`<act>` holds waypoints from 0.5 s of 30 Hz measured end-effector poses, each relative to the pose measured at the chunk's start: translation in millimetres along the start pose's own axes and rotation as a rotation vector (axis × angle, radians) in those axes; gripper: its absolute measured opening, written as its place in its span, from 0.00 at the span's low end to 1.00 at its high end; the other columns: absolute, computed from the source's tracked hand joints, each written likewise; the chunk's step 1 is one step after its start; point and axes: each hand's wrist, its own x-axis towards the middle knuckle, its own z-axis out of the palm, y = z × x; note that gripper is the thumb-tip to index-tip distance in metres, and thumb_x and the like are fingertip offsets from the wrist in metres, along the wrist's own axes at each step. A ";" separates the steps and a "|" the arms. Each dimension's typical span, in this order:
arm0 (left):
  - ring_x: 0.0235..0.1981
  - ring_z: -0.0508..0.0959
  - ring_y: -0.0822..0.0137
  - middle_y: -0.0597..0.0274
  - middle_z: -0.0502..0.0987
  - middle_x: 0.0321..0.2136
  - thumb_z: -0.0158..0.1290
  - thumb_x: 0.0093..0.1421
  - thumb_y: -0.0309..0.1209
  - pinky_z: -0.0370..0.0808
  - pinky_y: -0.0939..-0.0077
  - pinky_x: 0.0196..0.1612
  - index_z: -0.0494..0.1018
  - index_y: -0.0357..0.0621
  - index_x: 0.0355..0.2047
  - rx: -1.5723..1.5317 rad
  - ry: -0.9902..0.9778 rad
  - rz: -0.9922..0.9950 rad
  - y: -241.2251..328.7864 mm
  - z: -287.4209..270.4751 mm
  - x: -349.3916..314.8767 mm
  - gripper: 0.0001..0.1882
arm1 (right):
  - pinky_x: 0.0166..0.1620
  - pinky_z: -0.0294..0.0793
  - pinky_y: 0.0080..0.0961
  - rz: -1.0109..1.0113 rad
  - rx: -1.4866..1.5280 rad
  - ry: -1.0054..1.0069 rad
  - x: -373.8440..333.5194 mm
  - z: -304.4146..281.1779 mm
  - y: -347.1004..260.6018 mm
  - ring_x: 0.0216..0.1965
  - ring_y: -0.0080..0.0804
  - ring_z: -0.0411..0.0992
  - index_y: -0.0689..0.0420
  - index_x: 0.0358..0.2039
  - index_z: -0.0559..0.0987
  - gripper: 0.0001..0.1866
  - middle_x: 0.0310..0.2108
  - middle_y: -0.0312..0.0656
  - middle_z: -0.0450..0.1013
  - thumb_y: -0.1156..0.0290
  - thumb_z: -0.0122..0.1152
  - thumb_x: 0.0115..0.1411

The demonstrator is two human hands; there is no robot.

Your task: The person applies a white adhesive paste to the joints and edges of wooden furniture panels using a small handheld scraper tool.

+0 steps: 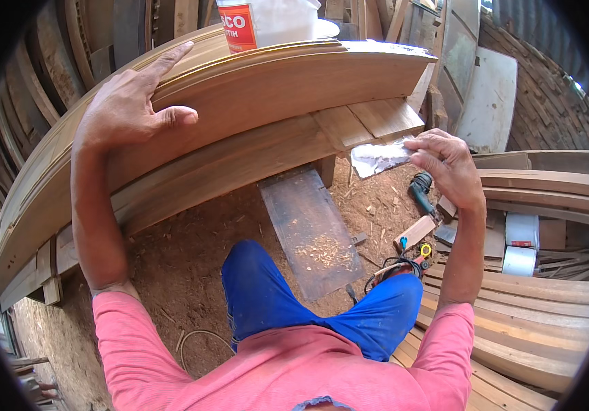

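A wooden panel stands on edge across the bench in front of me. My left hand lies over its top edge at the left, with index finger stretched out and thumb apart. In my right hand is a thin putty scraper loaded with white putty, pinched between thumb and fingers. It is held just off the right part of the bench. White paste marks the panel's top edge at the far right. Behind the panel stands a white tub with a red label.
A dark green power tool and tangled cables lie on the shavings-covered floor at the right. A dusty board lies between my knees and the bench. Stacked planks fill the right side, with white cans beyond.
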 end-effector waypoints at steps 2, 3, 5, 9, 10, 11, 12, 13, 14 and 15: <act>0.63 0.70 0.37 0.42 0.72 0.62 0.57 0.44 0.76 0.67 0.51 0.66 0.57 0.57 0.74 -0.013 0.008 0.004 1.8 -0.5 1.1 0.62 | 0.48 0.75 0.29 -0.020 0.041 0.074 0.4 -2.8 6.9 0.41 0.32 0.76 0.65 0.42 0.85 0.12 0.37 0.44 0.79 0.74 0.70 0.58; 0.63 0.69 0.37 0.42 0.72 0.62 0.57 0.44 0.76 0.67 0.51 0.66 0.57 0.57 0.73 -0.021 -0.001 -0.017 3.9 0.1 -0.1 0.62 | 0.47 0.75 0.28 -0.022 0.043 0.064 2.0 -4.3 5.5 0.41 0.32 0.76 0.65 0.42 0.85 0.12 0.37 0.44 0.79 0.75 0.70 0.58; 0.63 0.69 0.37 0.43 0.72 0.62 0.58 0.44 0.76 0.67 0.52 0.66 0.57 0.57 0.73 -0.040 -0.019 -0.060 9.2 0.8 -1.1 0.62 | 0.46 0.75 0.28 -0.026 0.045 0.045 1.5 -8.2 0.3 0.40 0.32 0.76 0.66 0.42 0.85 0.12 0.36 0.43 0.79 0.76 0.69 0.58; 0.63 0.69 0.37 0.43 0.72 0.62 0.59 0.44 0.74 0.67 0.52 0.66 0.58 0.56 0.73 -0.008 0.005 -0.034 7.3 1.2 -0.3 0.61 | 0.43 0.76 0.30 -0.118 -0.016 -0.027 2.1 2.0 -10.3 0.38 0.35 0.78 0.63 0.41 0.86 0.10 0.35 0.47 0.80 0.75 0.68 0.59; 0.63 0.69 0.37 0.43 0.72 0.62 0.59 0.44 0.74 0.67 0.52 0.66 0.58 0.56 0.73 -0.016 0.019 -0.016 4.7 2.5 -1.3 0.61 | 0.43 0.76 0.30 -0.098 0.000 0.023 4.6 7.5 -9.2 0.38 0.36 0.79 0.64 0.41 0.86 0.10 0.35 0.48 0.80 0.74 0.68 0.60; 0.63 0.69 0.37 0.43 0.72 0.62 0.59 0.44 0.74 0.67 0.52 0.66 0.58 0.56 0.73 -0.024 0.033 0.002 3.3 3.5 -1.9 0.61 | 0.43 0.76 0.30 -0.105 0.009 0.050 7.0 9.2 -5.5 0.38 0.35 0.79 0.65 0.41 0.86 0.10 0.35 0.48 0.80 0.74 0.67 0.60; 0.60 0.72 0.37 0.42 0.74 0.60 0.60 0.44 0.74 0.68 0.52 0.64 0.59 0.54 0.72 -0.030 0.035 -0.001 3.6 3.8 -0.8 0.61 | 0.43 0.76 0.29 -0.112 0.011 0.081 10.1 8.0 -2.1 0.38 0.35 0.79 0.65 0.41 0.86 0.10 0.36 0.47 0.80 0.74 0.67 0.61; 0.57 0.74 0.37 0.40 0.75 0.57 0.61 0.44 0.73 0.70 0.52 0.62 0.60 0.53 0.72 -0.037 0.037 -0.004 4.3 4.0 -0.2 0.61 | 0.43 0.76 0.29 -0.118 0.013 0.112 10.7 6.1 0.0 0.38 0.35 0.79 0.65 0.41 0.86 0.10 0.36 0.47 0.81 0.74 0.67 0.61; 0.54 0.77 0.37 0.39 0.77 0.54 0.62 0.44 0.73 0.71 0.52 0.60 0.60 0.51 0.72 -0.044 0.039 -0.006 4.6 4.8 1.1 0.61 | 0.43 0.76 0.29 -0.118 0.006 0.137 8.2 3.2 1.3 0.38 0.33 0.78 0.66 0.40 0.86 0.09 0.36 0.46 0.81 0.74 0.66 0.61; 0.54 0.77 0.36 0.38 0.77 0.54 0.62 0.44 0.73 0.71 0.52 0.60 0.60 0.51 0.72 -0.024 0.086 0.026 2.2 6.7 0.6 0.61 | 0.44 0.75 0.28 -0.109 0.044 0.140 5.5 1.0 2.5 0.39 0.32 0.78 0.66 0.40 0.85 0.09 0.37 0.46 0.80 0.75 0.66 0.62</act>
